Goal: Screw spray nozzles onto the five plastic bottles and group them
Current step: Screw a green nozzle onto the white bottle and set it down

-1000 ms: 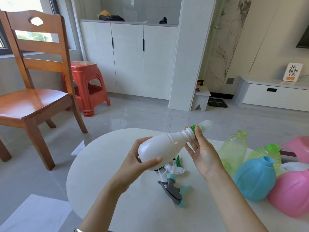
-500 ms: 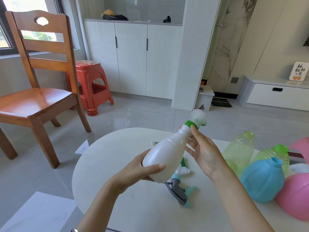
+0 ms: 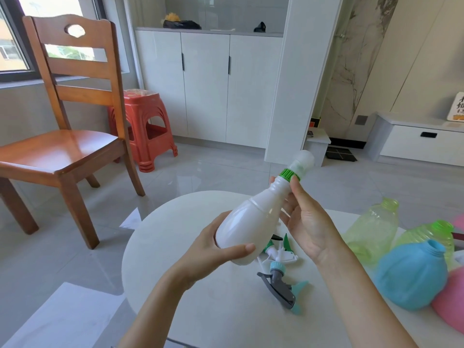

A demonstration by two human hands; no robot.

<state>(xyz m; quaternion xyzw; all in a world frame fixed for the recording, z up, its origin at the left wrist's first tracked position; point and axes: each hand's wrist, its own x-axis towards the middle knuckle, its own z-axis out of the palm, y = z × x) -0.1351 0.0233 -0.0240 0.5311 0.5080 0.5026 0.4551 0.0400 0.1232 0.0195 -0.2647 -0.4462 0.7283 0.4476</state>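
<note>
The white bottle (image 3: 247,223) is glossy and skittle-shaped, with a fat base, a ridge at the shoulder and a long neck. It is held tilted in the air above the round white table (image 3: 175,227), neck up and to the right. A green ribbed collar (image 3: 289,175) rings the neck; the white nozzle (image 3: 302,160) above it is blurred. The left hand (image 3: 213,254) is wrapped around the base, thumb across the front. The right hand (image 3: 307,222) is closed on the neck just below the collar. Loose spray heads, 1 grey and teal (image 3: 282,285), lie beneath. Toward the table's right edge stand 2 green bottles (image 3: 374,232), a blue bottle (image 3: 414,275) and a pink bottle (image 3: 450,305), cut off by the frame.
</note>
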